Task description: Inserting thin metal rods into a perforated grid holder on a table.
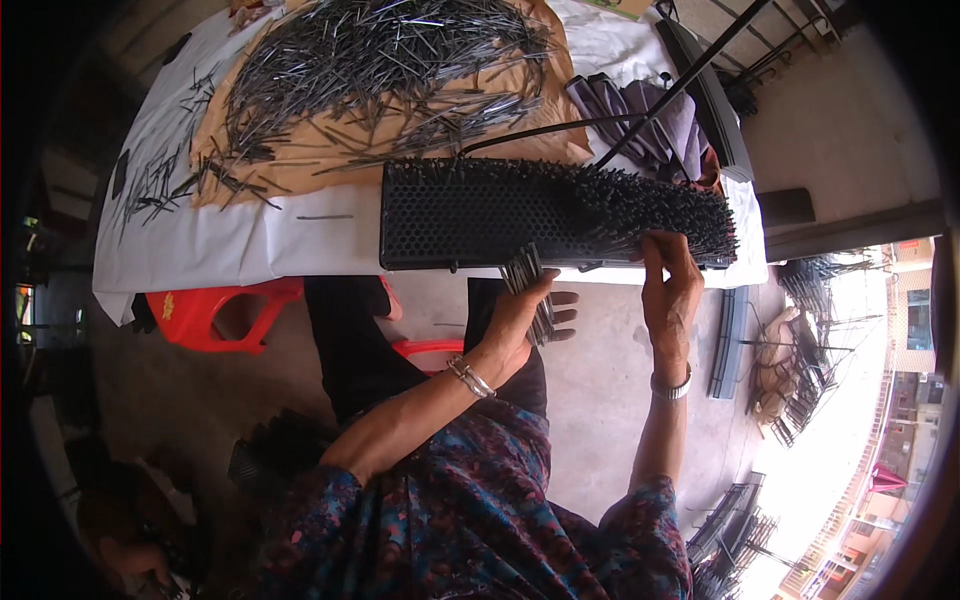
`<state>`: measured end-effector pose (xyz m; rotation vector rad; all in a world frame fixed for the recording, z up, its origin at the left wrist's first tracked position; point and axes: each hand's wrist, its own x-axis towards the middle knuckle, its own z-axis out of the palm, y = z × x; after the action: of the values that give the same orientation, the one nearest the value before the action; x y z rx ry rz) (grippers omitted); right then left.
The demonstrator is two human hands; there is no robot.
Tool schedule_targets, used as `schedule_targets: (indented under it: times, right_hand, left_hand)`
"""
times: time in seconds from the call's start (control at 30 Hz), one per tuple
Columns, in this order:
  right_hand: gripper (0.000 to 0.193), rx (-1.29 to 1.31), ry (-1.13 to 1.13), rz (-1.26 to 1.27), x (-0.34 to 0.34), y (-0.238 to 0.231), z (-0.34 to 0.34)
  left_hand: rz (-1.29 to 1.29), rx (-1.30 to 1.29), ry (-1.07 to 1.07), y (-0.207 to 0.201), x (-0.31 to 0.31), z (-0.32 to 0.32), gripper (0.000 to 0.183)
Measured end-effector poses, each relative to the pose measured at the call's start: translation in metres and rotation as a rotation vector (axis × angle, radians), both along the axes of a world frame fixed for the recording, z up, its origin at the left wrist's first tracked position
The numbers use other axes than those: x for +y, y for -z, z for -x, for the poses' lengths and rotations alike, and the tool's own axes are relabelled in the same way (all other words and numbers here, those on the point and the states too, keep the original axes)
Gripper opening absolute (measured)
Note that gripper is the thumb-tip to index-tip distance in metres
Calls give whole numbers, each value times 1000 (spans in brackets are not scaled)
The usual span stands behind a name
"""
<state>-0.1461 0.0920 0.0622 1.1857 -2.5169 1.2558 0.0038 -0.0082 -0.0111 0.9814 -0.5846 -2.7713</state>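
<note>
A long black panel (pixel 470 215) full of small holes lies along the near edge of the table. Thin dark pegs (pixel 660 200) stand up thickly from its right part, while the holes on its left part are bare. My left hand (pixel 515 325) is closed around a bundle of thin dark sticks (pixel 524 272) just below the panel's front edge, thumb across them. At the panel's right part, my right hand (pixel 672 285) has thumb and forefinger pinched together against the pegs. Whatever sits between those fingertips is too small to make out.
A large heap of dark sticks (pixel 370 70) covers brown paper (pixel 215 150) on the white-covered table (pixel 270 245). Purple cloth (pixel 640 120) and black rods (pixel 690 70) are behind the panel. A red stool (pixel 200 320) stands beneath. Another person (pixel 135 530) is at lower left.
</note>
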Motion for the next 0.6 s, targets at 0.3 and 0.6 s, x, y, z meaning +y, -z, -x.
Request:
schedule_targets:
  times: [0.3,0.6]
  right_hand:
    - [9,7,-125,-99,-9,22,18]
    - [18,225,-6,-146,-9,27,11]
  left_hand:
    - [25,-78,-10,10,3,-3,20]
    - [64,10,-46,6,9,-9,17]
